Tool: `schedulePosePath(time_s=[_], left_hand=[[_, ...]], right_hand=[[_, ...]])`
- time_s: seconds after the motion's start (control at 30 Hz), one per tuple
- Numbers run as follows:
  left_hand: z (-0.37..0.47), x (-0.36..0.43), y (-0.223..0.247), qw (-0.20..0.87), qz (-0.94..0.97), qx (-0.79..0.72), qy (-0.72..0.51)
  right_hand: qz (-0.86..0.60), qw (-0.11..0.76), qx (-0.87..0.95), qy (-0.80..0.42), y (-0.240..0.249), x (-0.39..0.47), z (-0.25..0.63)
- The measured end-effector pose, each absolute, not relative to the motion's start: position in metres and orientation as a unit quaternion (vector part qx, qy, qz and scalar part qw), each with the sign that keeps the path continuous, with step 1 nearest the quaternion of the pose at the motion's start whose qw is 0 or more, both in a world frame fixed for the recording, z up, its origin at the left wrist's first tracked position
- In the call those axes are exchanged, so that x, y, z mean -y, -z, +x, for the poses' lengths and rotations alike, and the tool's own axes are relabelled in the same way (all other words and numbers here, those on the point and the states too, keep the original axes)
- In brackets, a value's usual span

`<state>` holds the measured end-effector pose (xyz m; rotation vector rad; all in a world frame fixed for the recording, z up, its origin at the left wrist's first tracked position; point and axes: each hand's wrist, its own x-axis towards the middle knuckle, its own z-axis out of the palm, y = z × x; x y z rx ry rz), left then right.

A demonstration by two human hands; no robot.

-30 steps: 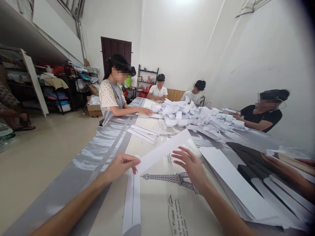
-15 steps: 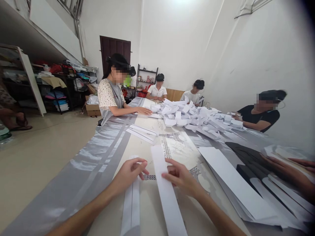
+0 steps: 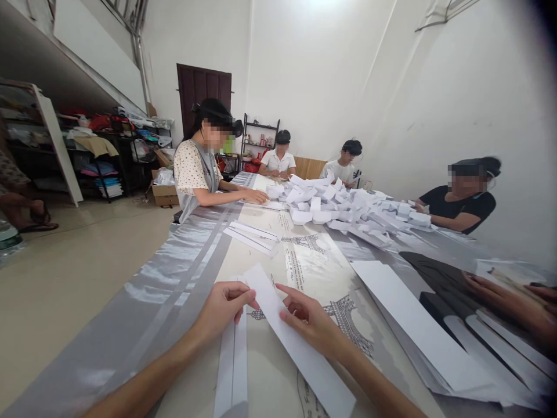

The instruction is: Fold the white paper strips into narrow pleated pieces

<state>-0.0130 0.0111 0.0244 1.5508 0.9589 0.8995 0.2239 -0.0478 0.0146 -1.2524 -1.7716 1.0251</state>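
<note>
A long white paper strip (image 3: 307, 360) slants across the space in front of me, raised at its far end. My left hand (image 3: 226, 305) pinches its left edge near the far end. From the other side, my right hand (image 3: 311, 319) holds the right edge, thumb on the face and index finger stretched past it. Beneath my left hand and forearm lies a second white strip (image 3: 230, 366) with a dark line running down its length; its far end is partly covered by the hand.
A stack of white sheets (image 3: 409, 313) lies to my right, near another person's hands (image 3: 509, 302). Farther off are several strips (image 3: 252, 237) and a big heap of folded white paper pieces (image 3: 339, 203). Several co-workers sit or stand around the cloth-covered table (image 3: 152, 302).
The held strip has swung, its far end going left and its near end right. My left hand has closed on its edge; before, it was beside the strip without touching it.
</note>
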Motion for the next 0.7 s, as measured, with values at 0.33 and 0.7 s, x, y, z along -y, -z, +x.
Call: schedulePosePath(time_s=[0.33,0.7], left_hand=[[-0.0127,-0.0096,-0.0209,0.511,0.627,-0.447,-0.382],[-0.0087,-0.0070,-0.0201,0.523,0.614,-0.445,-0.389]], right_hand=[[-0.496,0.381,0.718,-0.305,-0.0105,0.0489,0.2187],[-0.494,0.450,0.647,-0.366,-0.0144,0.0495,0.2148]])
